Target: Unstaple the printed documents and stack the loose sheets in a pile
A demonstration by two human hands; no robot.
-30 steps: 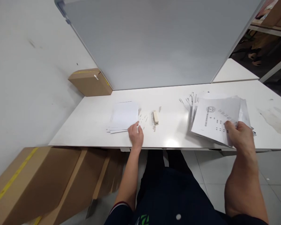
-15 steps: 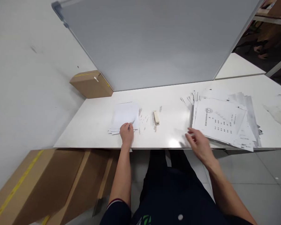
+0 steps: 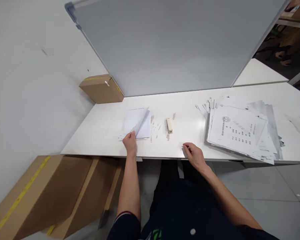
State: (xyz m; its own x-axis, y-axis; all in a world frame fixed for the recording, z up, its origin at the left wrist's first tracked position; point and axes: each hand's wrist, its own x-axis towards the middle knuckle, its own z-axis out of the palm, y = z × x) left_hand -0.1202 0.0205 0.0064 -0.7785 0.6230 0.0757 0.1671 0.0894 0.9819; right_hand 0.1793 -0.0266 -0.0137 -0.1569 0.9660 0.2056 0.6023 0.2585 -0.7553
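Observation:
My left hand [image 3: 130, 142] pinches the near right corner of a white sheet of paper [image 3: 137, 118], its right side bent up and over. Other sheets [image 3: 145, 128] lie in a small stack beneath it. Close to the table's front edge, my right hand [image 3: 194, 156] has its fingers curled together, with nothing visible in them. Between the two hands, farther back, lies a small cream-coloured oblong object [image 3: 169, 125] that looks like a stapler. To the right of my right hand is a messy pile of printed papers [image 3: 240, 130], the top one bearing a round stamp.
A whiteboard [image 3: 170, 46] stands along the back of the white table [image 3: 107, 126]. A cardboard box [image 3: 102, 89] sits in the back left corner by the wall. Larger cardboard boxes [image 3: 50, 186] stand below the table at the left. Dark smudges mark the tabletop around the cream object.
My left hand has drawn the top sheet's right side up and leftward. My right hand has moved left, away from the printed pile, and its fingers have closed.

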